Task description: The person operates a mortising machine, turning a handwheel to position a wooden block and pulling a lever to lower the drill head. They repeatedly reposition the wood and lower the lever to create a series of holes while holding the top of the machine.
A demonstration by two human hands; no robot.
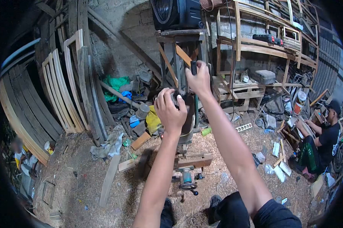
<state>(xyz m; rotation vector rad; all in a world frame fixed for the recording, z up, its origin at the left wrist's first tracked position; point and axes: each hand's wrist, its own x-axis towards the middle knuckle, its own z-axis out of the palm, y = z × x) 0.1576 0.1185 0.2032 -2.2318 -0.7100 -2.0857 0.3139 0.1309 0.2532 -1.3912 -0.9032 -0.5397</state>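
My left hand [171, 112] sits at the centre of the view, fingers wrapped over the dark motor housing [184, 114] of a drill press, so most of that housing is hidden under my palm. My right hand [199, 78] is just above it at about 1 o'clock, fingers closed tight around a black handle [194, 67]; only the top end of the handle shows above my fist. The green column [196, 110] of the machine is partly visible between my forearms. Below, at 6 o'clock, a wooden block [194, 160] lies across the machine base, with a small vise-like fitting [187, 178] under it that I can't make out clearly. Sawdust covers the floor [84, 178]. At 3 o'clock a seated person [319, 140] is cut off by the dark lens edge. At 9 o'clock curved wooden frames [65, 91] lean on the wall, and a blurred figure [19, 155] sits low at 8 o'clock.
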